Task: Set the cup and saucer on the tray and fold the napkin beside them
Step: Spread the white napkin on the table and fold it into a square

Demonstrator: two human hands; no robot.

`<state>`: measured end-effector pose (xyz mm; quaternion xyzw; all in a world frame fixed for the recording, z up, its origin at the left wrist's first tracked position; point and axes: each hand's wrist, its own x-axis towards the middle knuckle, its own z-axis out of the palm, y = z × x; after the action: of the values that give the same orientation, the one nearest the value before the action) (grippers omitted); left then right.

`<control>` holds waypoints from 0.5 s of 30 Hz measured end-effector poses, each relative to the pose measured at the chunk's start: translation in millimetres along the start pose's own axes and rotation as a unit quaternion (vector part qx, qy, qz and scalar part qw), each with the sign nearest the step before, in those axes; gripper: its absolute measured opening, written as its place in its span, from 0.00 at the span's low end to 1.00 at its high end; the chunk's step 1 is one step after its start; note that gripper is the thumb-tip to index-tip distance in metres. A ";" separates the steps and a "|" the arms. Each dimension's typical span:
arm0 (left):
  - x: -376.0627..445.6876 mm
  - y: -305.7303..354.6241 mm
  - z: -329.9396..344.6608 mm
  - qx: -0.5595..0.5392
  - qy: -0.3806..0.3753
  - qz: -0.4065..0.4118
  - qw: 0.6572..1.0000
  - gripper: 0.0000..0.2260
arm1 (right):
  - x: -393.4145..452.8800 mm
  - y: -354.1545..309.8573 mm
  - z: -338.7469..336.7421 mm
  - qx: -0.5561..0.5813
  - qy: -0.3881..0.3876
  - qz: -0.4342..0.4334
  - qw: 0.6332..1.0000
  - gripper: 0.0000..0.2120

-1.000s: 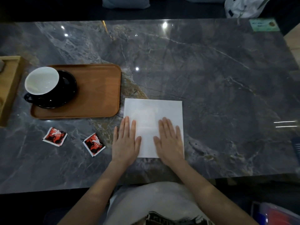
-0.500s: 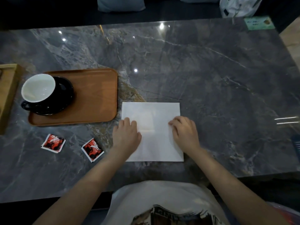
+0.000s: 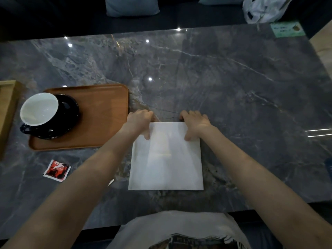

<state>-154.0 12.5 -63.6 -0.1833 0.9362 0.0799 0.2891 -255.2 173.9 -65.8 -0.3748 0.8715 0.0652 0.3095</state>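
A white square napkin (image 3: 166, 157) lies flat on the dark marble table, just right of the wooden tray (image 3: 100, 112). My left hand (image 3: 139, 121) pinches the napkin's far left corner, thumb on top and fingers curled over the edge. At the far right corner my right hand (image 3: 195, 122) pinches it the same way. On the tray's left half stands a black cup (image 3: 40, 109) with a white inside, sitting on a black saucer (image 3: 67, 121).
A red sachet (image 3: 57, 170) lies on the table below the tray; my left forearm hides a second one. A light wooden box (image 3: 7, 112) stands at the left edge. A green card (image 3: 287, 29) sits at the far right corner.
Both hands have moved from the napkin's near half up to its far corners and curled onto the far edge. The camera has moved closer.
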 end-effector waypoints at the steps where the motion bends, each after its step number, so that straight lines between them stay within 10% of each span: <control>1: 1.5 -0.7 -1.6 -0.004 -0.016 0.001 1.000 0.31 | 1.7 -0.3 -3.5 0.000 -0.018 0.000 1.000 0.33; 15: -20.1 -0.4 11.4 0.002 0.075 0.022 0.997 0.12 | -9.4 -6.1 -4.2 -0.052 0.000 -0.024 0.998 0.11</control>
<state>-132.6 21.0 -61.5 -0.1679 0.9591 0.0702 0.2167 -248.1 173.9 -56.2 -0.4114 0.8574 0.1033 0.2913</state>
